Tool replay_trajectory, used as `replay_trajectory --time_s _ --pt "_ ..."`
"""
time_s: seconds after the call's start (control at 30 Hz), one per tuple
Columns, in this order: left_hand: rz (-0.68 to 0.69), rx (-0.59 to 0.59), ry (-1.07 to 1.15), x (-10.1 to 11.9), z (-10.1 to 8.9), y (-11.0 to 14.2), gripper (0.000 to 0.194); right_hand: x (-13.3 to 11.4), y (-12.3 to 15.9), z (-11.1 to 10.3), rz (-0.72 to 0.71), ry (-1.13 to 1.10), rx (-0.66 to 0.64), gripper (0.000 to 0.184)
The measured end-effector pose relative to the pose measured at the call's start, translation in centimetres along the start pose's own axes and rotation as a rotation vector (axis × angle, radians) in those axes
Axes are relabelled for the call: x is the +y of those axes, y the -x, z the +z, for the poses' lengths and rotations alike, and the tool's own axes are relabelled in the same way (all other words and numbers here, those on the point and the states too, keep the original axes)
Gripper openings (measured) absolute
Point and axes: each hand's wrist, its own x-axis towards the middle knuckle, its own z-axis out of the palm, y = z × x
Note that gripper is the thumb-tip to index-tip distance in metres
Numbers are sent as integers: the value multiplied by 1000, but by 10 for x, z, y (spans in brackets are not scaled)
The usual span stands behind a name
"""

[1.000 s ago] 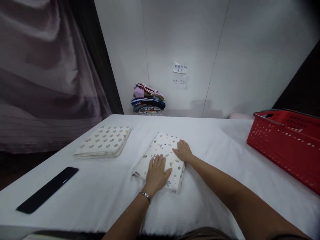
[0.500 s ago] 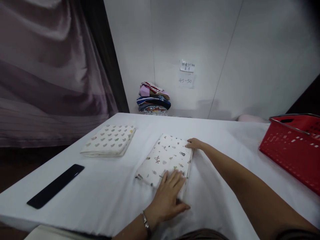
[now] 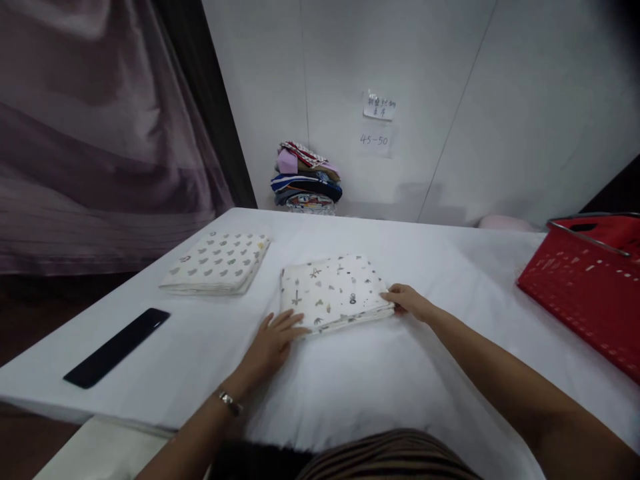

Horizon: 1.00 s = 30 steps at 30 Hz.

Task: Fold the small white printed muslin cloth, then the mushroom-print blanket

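A folded white cloth [image 3: 330,287] with small printed motifs lies flat on the white-covered table in front of me. My left hand [image 3: 277,337] rests at its near left corner, fingers stretched out and touching the edge. At the right end, my right hand [image 3: 407,301] grips the near corner, part of its fingers tucked under the layers. To the left lies a second folded cloth [image 3: 217,262], white with rows of grey-green motifs, apart from both hands.
A flat black slab [image 3: 117,348] lies at the table's left side. On the right stands a red plastic basket [image 3: 585,287] with a metal handle. Stacked folded fabrics [image 3: 306,180] sit beyond the far edge, near paper notes [image 3: 379,107] on the wall.
The cloth has turned, so its long side now faces me. My left hand has moved left from its top to the near left corner; my right hand has come slightly nearer, still on the cloth.
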Motion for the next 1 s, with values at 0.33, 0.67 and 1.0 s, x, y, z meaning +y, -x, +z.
replay_trajectory --time_s 0.33,0.67,1.0 --pt "-4 221 263 86 10 -43 21 17 39 2 25 -307 -5 17" --pt "-72 58 141 151 43 -131 19 21 41 16 -133 -198 50 27" --pt "-160 76 114 155 48 -137 28 28 37 17 -190 -246 34 22"
